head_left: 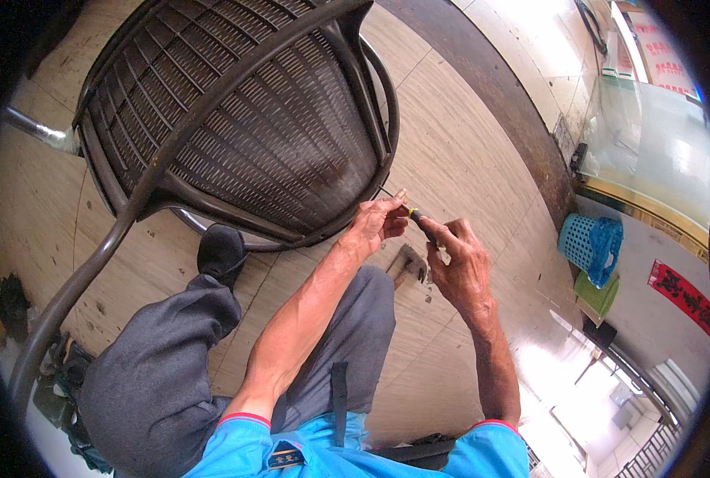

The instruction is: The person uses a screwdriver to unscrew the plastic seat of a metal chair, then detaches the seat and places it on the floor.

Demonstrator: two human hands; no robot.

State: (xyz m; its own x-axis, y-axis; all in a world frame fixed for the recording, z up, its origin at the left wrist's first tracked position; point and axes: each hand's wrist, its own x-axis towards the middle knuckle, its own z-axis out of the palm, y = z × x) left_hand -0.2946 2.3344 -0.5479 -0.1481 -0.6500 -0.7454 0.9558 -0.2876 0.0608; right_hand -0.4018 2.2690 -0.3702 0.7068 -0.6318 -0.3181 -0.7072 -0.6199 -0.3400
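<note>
My right hand (459,259) is closed around the dark handle of a screwdriver-like tool (419,220), yellow near its shaft. My left hand (375,223) pinches at the tool's thin shaft, which reaches toward the right rim of a dark brown woven-pattern plastic chair (255,131) lying over at the upper left; whether the tip touches it, I cannot tell. A hammer with a metal head (411,259) and wooden handle lies on the floor beneath and between my hands, beside my grey-trousered knee.
Tiled floor (498,183) surrounds me. A long brown tube (92,259) of the chair runs down leftward. At right are glass panes (642,143), a blue basket (578,239), a green item (598,295) and a red banner (682,299). Dark clutter (60,382) sits at lower left.
</note>
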